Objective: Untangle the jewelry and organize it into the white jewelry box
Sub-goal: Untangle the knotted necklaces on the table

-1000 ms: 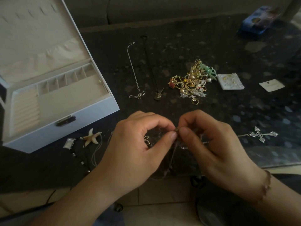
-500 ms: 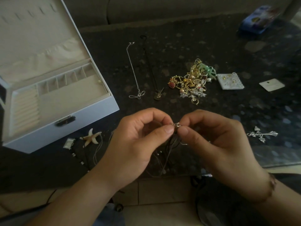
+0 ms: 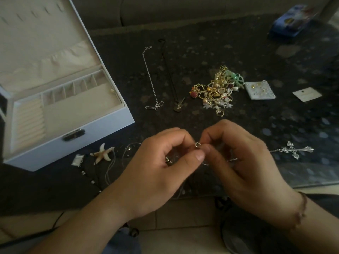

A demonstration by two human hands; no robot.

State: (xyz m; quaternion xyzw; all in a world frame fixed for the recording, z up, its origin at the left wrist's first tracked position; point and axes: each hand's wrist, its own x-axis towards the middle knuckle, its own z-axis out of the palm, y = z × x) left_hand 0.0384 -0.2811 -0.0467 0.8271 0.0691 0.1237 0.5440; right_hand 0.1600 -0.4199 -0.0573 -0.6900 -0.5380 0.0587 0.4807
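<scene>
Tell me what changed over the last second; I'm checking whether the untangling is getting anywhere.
Both hands rose slightly off the table: the left hand and right hand keep pinching the thin chain, and its small silver ring now shows between the fingers. The chain hangs lower and slacker. The cross pendant, jewelry pile and open white jewelry box stayed put.
</scene>
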